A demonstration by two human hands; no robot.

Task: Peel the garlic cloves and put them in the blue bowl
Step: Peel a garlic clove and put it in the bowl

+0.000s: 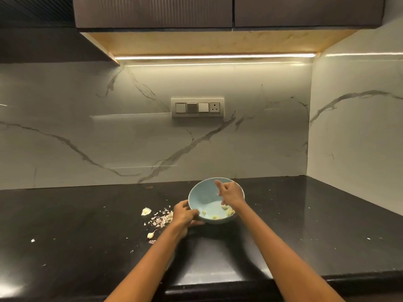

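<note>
Garlic cloves (220,213), pale, lumpy and peeled, lie in the low side of the round, glossy pale-blue bowl (200,199), which is tilted toward me on the polished black stone counter (87,225). My left hand (185,214) grips its rim at 8 o'clock, fingers curled round the edge. My right hand (232,192) hovers over the bowl at 2 o'clock, fingers loosely curled, holding nothing I can make out. Papery purplish skins (162,219) lie heaped at the bowl's 9 o'clock.

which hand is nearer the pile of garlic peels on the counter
Left. The left hand grips the blue bowl's near-left rim, right beside the pile of garlic peels. The right hand is over the bowl, on the far side from the peels.
</note>
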